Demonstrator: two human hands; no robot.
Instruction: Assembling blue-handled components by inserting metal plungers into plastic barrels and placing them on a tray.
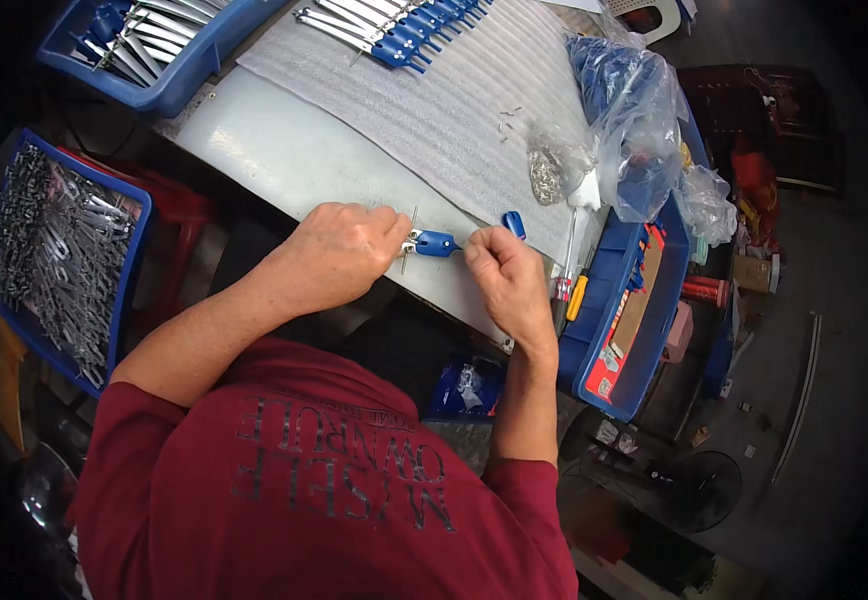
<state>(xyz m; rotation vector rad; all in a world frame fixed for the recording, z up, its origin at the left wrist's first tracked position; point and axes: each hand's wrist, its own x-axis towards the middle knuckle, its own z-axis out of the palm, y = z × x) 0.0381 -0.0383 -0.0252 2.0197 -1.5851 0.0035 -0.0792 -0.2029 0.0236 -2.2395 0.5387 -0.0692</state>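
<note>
Assembly is seemingly running partway: blue-ended strips (392, 50) are lying, probably finished, on the foam sheet (454, 135), while one blue piece (436, 244) is awaiting completion at the near edge of the table (249, 150). I am remotely clamping its metal end with the left hand (346, 248); whether the right hand (509, 278) is gripping it, I cannot tell. Its long axis is running left-right, blue end pointing right.

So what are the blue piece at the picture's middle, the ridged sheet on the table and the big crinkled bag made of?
Blue piece: probably smooth moulded plastic, given its glossy highlight; coated metal is possible.
Ridged sheet: likely foam, matte and pale, finely ribbed.
Crinkled bag: thin plastic film, shiny, transparent.
</note>
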